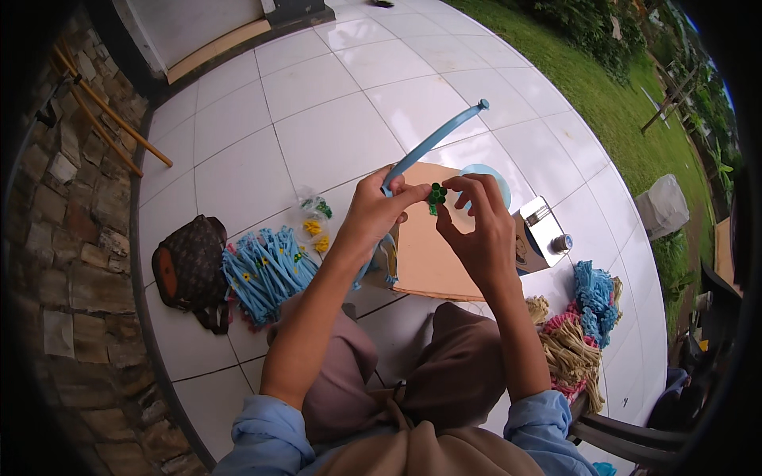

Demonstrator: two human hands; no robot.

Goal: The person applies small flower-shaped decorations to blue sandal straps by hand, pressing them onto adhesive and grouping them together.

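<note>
My left hand (375, 214) is closed around a light-blue fabric strip (435, 143), whose knotted end sticks up to the far right. At that hand's thumb tip is a small, shiny green flower-shaped piece (437, 193), with a bit of green below it. My right hand (482, 222) is at the flower's right side, thumb and index finger apart around its edge. Whether those fingertips touch it I cannot tell. Beneath both hands lies a brown cardboard box (432, 266). A light-blue round object (496, 181) shows partly behind the right fingers.
Left of my knees lie a pile of blue strips (270, 266), a clear bag with yellow and green pieces (316, 226) and a brown bag (190, 266). At right are a tin (543, 230), a small jar (562, 243) and blue, beige and pink bundles (575, 349). The floor (317, 111) is white tile.
</note>
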